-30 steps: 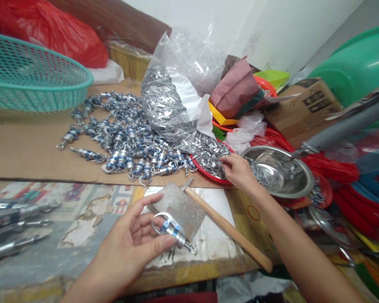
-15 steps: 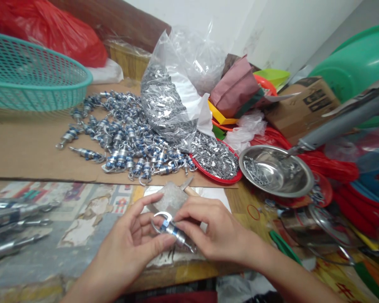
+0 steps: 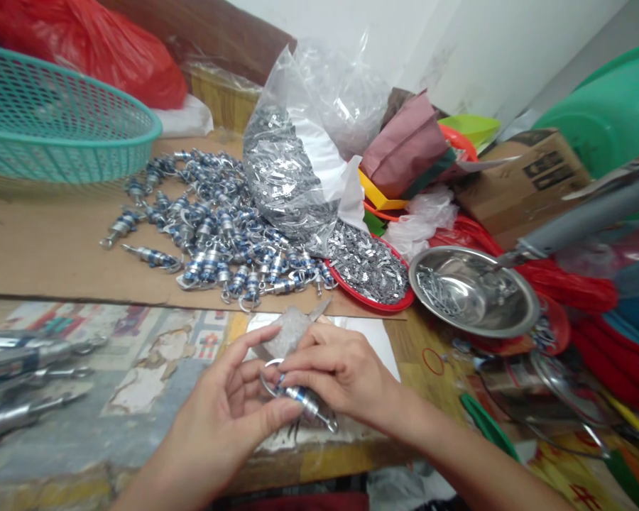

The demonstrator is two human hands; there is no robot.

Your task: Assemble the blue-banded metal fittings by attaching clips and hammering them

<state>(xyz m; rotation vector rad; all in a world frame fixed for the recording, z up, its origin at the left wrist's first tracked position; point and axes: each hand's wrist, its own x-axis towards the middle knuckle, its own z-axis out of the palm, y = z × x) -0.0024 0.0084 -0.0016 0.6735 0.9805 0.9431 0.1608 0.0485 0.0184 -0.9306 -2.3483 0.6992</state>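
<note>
A small silver-and-blue metal piece (image 3: 309, 404) is held between my two hands, a curved silver hook at its upper end and a small ring at its lower end. My left hand (image 3: 226, 411) grips its body from the left, thumb along the near side and fingers behind. From the right, my right hand (image 3: 341, 372) pinches it near the hook, thumb against index finger; whether a smaller part sits in that pinch is hidden. Just beyond the fingers lie a grey block (image 3: 287, 333) and a pointed blade (image 3: 319, 309), on white paper (image 3: 375, 341).
Similar pieces (image 3: 213, 227) lie heaped on cardboard (image 3: 58, 248). Behind them stands a clear bag (image 3: 282, 163) of small metal tabs, beside a red dish (image 3: 373, 270) of tabs. A steel bowl (image 3: 511, 305) is at right, a teal basket (image 3: 69, 142) at left. More pieces (image 3: 26, 411) lie near left.
My right fingers have shifted from the body of the piece up toward its hook. More of the body and the lower ring now shows. The whole view has moved slightly.
</note>
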